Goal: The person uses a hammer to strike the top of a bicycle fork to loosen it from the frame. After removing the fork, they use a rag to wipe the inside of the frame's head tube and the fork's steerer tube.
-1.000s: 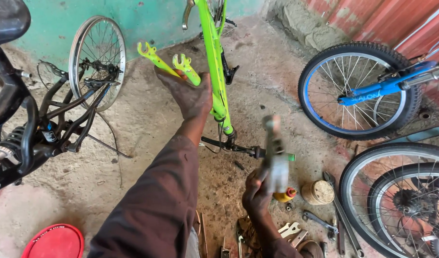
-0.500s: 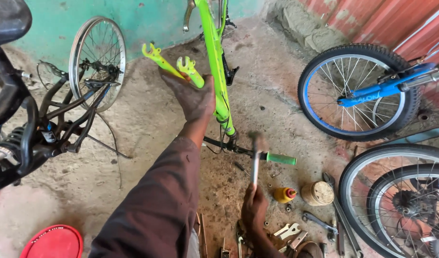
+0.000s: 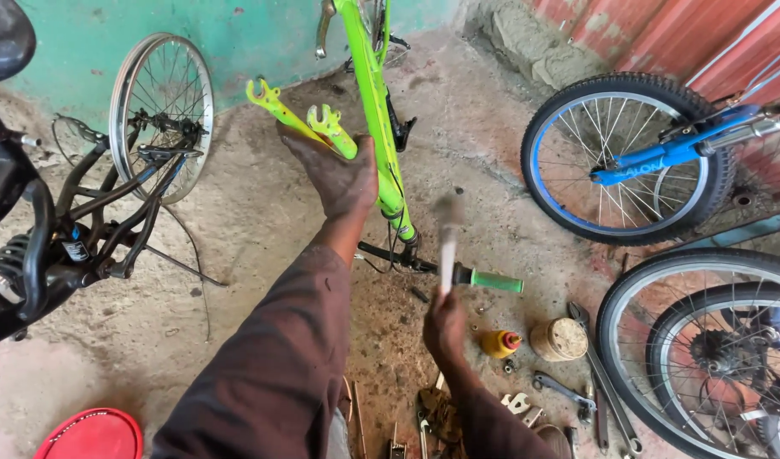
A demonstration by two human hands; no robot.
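A lime-green bicycle frame (image 3: 375,102) stands upside down, its handlebar with a green grip (image 3: 495,281) resting on the ground. My left hand (image 3: 332,174) grips the frame's green fork legs (image 3: 330,129), which point up and to the left. Lower and to the right, my right hand (image 3: 445,327) is closed on a slim metal tool (image 3: 448,246) held upright beside the handlebar. The tool is blurred by motion and its kind cannot be told.
A black bicycle (image 3: 33,246) and a loose wheel (image 3: 159,115) stand at the left by the green wall. A blue bicycle (image 3: 636,157) and more wheels (image 3: 704,348) crowd the right. A yellow bottle (image 3: 499,342), round tin (image 3: 558,338), wrenches (image 3: 564,391) and red lid (image 3: 93,435) lie on the ground.
My right hand has shifted the metal tool a little to the left and brought it upright. My left hand stays on the green fork.
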